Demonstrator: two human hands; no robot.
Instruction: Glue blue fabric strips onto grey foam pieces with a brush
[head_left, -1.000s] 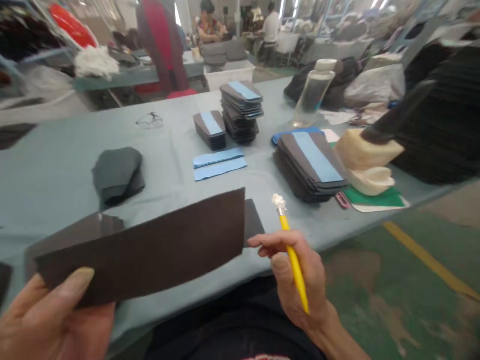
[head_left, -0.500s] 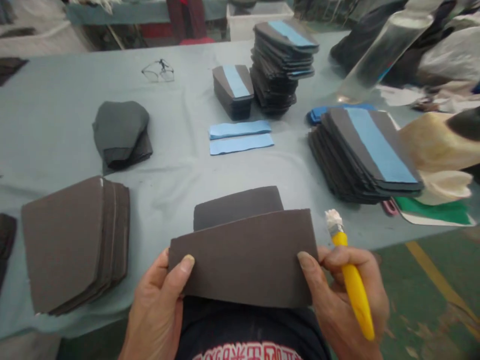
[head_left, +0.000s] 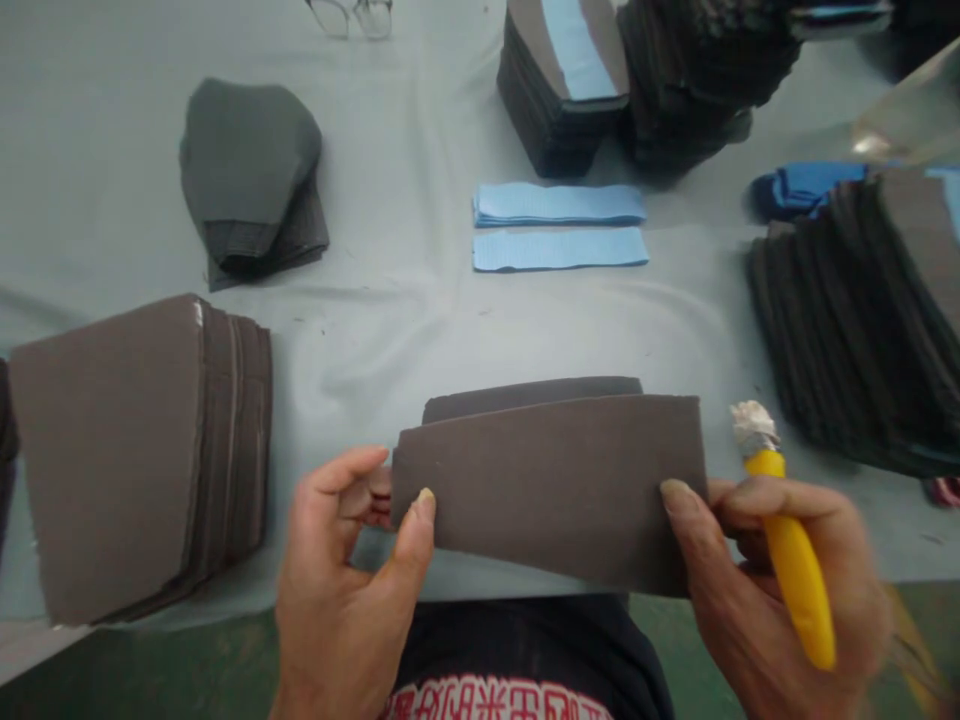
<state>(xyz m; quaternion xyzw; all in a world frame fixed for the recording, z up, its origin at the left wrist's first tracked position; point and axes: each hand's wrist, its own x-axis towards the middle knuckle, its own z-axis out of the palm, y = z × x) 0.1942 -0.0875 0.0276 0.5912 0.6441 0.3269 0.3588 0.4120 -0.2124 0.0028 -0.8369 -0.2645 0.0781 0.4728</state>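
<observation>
Between my two hands is a dark brown flat panel (head_left: 547,490), with a slanted long edge. My left hand (head_left: 352,570) pinches its left end, thumb in front and fingers partly behind. On its right end, my right hand (head_left: 780,590) presses the thumb, with the fingers hidden behind. That same hand also carries a brush (head_left: 796,580) with a yellow handle and whitish, caked bristles pointing up. Just beyond the held panel, a second dark panel (head_left: 532,396) shows mostly covered by it.
A stack of brown panels (head_left: 105,470) stands left, with folded dark fabric (head_left: 255,160) behind it. Light blue strips (head_left: 559,250) lie mid-table. Farther back are blue-striped stacked pieces (head_left: 562,100) and glasses (head_left: 351,18). Another dark stack (head_left: 847,320) sits right.
My view has tilted down and shifted left. The held panel now overlaps more of the panel behind it. My left fingers have loosened somewhat at its left end.
</observation>
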